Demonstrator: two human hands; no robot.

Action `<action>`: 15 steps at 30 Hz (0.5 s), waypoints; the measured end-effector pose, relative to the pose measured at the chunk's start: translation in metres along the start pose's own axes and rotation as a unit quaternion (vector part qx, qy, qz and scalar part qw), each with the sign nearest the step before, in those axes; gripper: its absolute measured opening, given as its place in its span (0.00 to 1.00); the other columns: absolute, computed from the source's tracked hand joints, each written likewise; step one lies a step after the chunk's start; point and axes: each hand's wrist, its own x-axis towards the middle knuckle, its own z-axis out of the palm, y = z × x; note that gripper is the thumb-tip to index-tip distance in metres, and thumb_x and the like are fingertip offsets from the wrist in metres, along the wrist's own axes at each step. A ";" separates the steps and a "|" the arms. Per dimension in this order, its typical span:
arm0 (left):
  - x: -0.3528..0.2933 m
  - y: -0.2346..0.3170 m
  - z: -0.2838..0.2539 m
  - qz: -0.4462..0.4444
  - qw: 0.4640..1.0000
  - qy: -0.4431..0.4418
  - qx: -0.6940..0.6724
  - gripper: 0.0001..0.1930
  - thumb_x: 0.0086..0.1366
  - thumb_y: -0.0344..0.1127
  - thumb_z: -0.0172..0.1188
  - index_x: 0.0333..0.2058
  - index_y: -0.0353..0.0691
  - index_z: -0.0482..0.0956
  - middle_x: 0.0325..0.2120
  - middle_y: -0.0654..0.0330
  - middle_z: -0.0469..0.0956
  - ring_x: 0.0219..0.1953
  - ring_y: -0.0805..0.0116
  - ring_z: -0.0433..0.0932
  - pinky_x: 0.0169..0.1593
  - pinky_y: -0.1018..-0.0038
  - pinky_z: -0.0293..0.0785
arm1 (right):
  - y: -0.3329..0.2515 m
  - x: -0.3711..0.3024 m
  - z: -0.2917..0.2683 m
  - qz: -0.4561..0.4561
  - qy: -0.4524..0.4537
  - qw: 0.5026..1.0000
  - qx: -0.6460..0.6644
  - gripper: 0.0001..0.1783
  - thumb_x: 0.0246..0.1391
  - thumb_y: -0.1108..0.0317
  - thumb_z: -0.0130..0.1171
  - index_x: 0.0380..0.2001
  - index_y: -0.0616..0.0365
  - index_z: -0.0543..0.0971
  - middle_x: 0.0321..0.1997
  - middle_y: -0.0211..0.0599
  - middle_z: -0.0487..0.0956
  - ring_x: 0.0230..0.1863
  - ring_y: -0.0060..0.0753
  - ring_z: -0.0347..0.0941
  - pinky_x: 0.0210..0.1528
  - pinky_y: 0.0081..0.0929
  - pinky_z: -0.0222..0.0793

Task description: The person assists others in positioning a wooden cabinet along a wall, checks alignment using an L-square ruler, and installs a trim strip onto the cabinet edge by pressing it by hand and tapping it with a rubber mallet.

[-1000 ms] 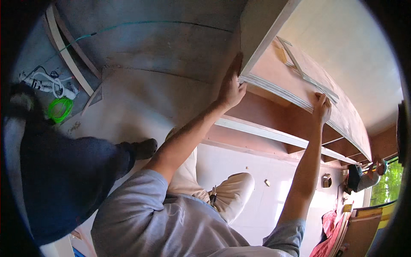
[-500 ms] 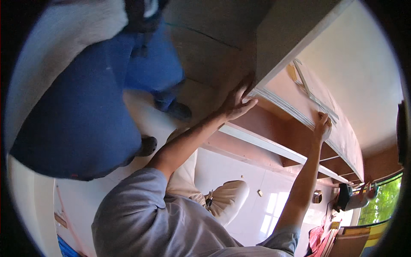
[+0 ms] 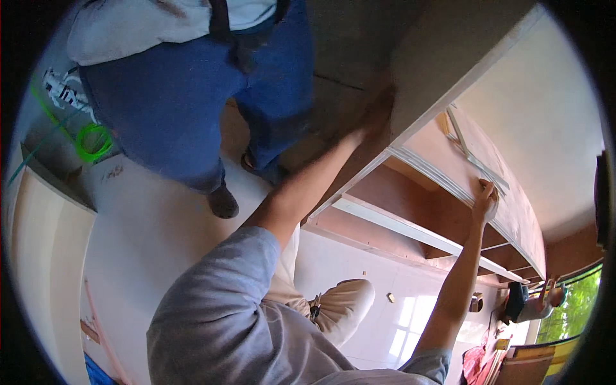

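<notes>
One upright panel [image 3: 443,83] rises just beside the left hand [image 3: 381,108] and stands between it and the two pale strips [image 3: 459,132] lying at an angle on the board [image 3: 518,221]. That hand is dark and blurred at the panel's shadowed face, so I cannot tell whether it is spread or gripping. The right hand [image 3: 487,202] has its fingers bent together at the board's layered front edge, just below the strips; I cannot tell whether it pinches anything. The wooden cabinet [image 3: 385,191] lies between and below the hands, with one long pale rail [image 3: 398,226] crossing its front to the left of the right forearm.

Two other people are in view. One in blue trousers [image 3: 173,115] stands close on the left of the left forearm, filling that side; the other [image 3: 529,305] is small, well beyond the right hand. Past the nearer person, far left of the left hand, lies one bright green coil [image 3: 94,142]. On the floor [image 3: 340,256], below and left of the right hand, are two small pieces [image 3: 391,298], and below it lie one boxy object [image 3: 476,302] and one red cloth [image 3: 473,363].
</notes>
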 end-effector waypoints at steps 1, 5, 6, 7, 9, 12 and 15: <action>-0.001 -0.004 -0.002 -0.001 1.000 0.001 0.000 0.24 0.67 0.47 0.34 0.51 0.32 0.62 0.49 0.48 0.61 0.54 0.61 0.59 0.57 0.71 0.52 | -0.004 -0.002 0.001 -0.012 0.000 1.000 -0.009 0.25 0.57 0.55 0.34 0.29 0.58 0.79 0.33 0.39 0.78 0.37 0.42 0.72 0.44 0.34 0.63; -0.008 -0.011 0.002 -0.002 1.000 -0.008 0.004 0.24 0.66 0.48 0.36 0.49 0.32 0.63 0.46 0.50 0.63 0.51 0.62 0.61 0.55 0.72 0.54 | 0.022 0.002 0.015 -0.107 0.013 0.994 -0.037 0.19 0.54 0.57 0.39 0.27 0.55 0.78 0.32 0.39 0.78 0.35 0.44 0.72 0.39 0.36 0.65; -0.010 -0.010 0.004 -0.002 1.000 -0.013 -0.001 0.24 0.66 0.48 0.36 0.49 0.32 0.63 0.45 0.51 0.64 0.50 0.63 0.62 0.54 0.72 0.55 | 0.036 0.006 0.021 -0.110 0.032 0.992 -0.045 0.17 0.53 0.58 0.41 0.26 0.55 0.77 0.31 0.39 0.77 0.34 0.43 0.72 0.38 0.36 0.65; -0.013 -0.009 0.008 -0.003 1.000 -0.022 -0.010 0.24 0.66 0.48 0.37 0.49 0.32 0.63 0.44 0.52 0.64 0.49 0.63 0.62 0.54 0.72 0.55 | 0.052 0.012 0.020 -0.112 0.051 0.991 -0.061 0.15 0.52 0.59 0.44 0.26 0.55 0.76 0.30 0.39 0.77 0.33 0.43 0.72 0.36 0.36 0.66; -0.022 -0.009 0.012 -0.007 0.999 -0.040 -0.019 0.24 0.66 0.49 0.38 0.48 0.33 0.64 0.43 0.53 0.65 0.48 0.64 0.63 0.53 0.72 0.57 | 0.046 0.016 0.010 0.059 0.036 0.992 0.108 0.15 0.50 0.59 0.46 0.23 0.57 0.76 0.26 0.38 0.77 0.30 0.40 0.71 0.33 0.33 0.66; -0.053 -0.024 0.021 -0.030 0.994 -0.086 -0.061 0.24 0.65 0.49 0.39 0.47 0.33 0.64 0.40 0.55 0.67 0.45 0.65 0.65 0.52 0.73 0.58 | 0.079 0.008 0.007 -0.032 0.029 0.999 0.030 0.16 0.48 0.58 0.49 0.21 0.59 0.76 0.19 0.37 0.74 0.21 0.35 0.66 0.27 0.33 0.65; -0.071 -0.072 -0.034 -0.044 0.990 -0.090 -0.103 0.24 0.65 0.50 0.40 0.46 0.34 0.65 0.38 0.57 0.69 0.43 0.66 0.67 0.50 0.73 0.60 | -0.004 0.004 0.032 0.143 0.007 0.986 0.087 0.18 0.46 0.55 0.51 0.22 0.60 0.77 0.24 0.48 0.76 0.28 0.46 0.72 0.32 0.38 0.66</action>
